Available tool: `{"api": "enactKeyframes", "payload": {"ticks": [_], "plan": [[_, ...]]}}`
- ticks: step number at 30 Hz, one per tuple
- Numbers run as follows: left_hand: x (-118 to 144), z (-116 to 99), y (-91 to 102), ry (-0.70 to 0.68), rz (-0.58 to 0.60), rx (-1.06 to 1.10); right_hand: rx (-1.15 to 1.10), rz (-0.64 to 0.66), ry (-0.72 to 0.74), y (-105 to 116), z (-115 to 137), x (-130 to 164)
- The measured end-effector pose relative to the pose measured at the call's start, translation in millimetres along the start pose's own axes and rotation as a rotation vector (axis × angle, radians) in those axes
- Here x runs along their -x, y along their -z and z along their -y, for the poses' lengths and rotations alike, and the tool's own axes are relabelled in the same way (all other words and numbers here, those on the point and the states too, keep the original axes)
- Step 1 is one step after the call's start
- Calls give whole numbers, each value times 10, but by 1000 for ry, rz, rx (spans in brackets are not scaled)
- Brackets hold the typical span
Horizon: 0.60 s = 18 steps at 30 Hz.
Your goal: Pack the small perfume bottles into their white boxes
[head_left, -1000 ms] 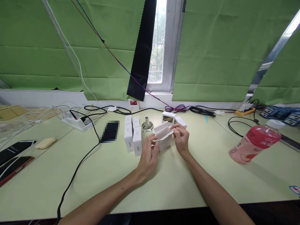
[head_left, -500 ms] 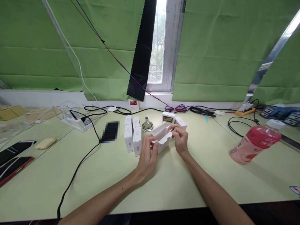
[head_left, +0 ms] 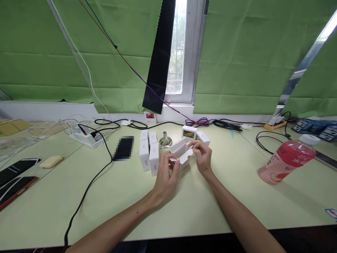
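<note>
Near the table's [head_left: 184,211] middle, an open white box [head_left: 181,154] is held just above it, pinched by the left hand [head_left: 165,174] and right hand [head_left: 202,156]; closed boxes [head_left: 149,154] stand just left.

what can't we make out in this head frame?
- Inside of the open white box: hidden by its flaps and both hands, left hand, right hand.
- Dark item on the table: pixelated blur.
- Print on the four white boxes: too small.
- Phones: cut by the left edge.
</note>
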State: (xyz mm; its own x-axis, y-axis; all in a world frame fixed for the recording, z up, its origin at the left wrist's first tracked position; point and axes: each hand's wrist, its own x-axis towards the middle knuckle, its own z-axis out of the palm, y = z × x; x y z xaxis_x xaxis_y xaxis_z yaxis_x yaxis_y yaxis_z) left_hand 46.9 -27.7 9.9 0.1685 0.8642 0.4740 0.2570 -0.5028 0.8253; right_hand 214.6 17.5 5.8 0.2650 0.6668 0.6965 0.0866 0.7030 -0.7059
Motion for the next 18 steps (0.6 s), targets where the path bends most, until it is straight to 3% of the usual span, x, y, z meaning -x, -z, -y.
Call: {"api": "enactKeyframes", "payload": {"ticks": [18], "plan": [[13,-29,12,-9,33,-52,44,-5,33,-25,-14,4]]}}
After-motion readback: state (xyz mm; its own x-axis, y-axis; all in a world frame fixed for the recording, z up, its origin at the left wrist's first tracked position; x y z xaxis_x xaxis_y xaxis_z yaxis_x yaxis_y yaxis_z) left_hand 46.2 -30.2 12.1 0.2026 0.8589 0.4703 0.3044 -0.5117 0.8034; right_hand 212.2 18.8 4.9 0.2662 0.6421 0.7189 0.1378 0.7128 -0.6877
